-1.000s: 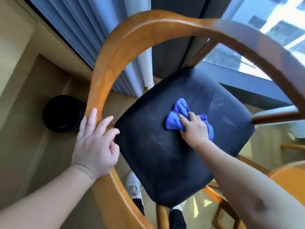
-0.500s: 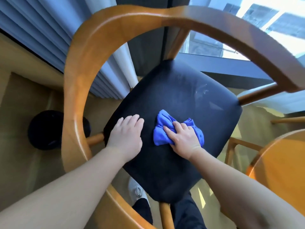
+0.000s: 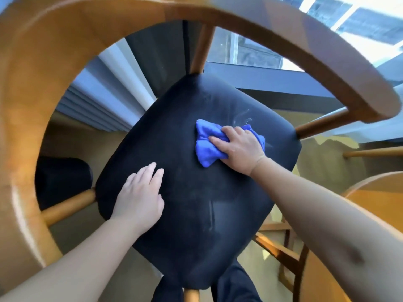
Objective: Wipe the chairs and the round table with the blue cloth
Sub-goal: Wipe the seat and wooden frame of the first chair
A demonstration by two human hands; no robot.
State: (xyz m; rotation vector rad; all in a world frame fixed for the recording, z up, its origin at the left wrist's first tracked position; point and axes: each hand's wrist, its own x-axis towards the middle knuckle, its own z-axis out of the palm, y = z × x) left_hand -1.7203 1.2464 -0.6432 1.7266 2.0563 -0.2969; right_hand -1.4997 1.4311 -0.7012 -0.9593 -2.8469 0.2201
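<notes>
Head cam, the only view I had: I was looking down on a chair (image 3: 305, 44) thru its curved wooden back, onto the black seat (image 3: 196, 225). The right hand (image 3: 242, 147) gripped the bunched blue cloth (image 3: 207, 147), fingers curled over it, pressing it on the seat's far-right part, just beside some pale streaks (image 3: 242, 118). The left hand (image 3: 139, 199) lay flat on the near-left part, fingers straight & together, holding nothing, well apart from the cloth. The round table (image 3: 381, 199) showed at the right edge, no hand on it. Curtain (image 3: 104, 92) & window (image 3: 250, 51) behind. A black round thing (image 3: 63, 179) sat on the floor at left, too blurred to ID.
</notes>
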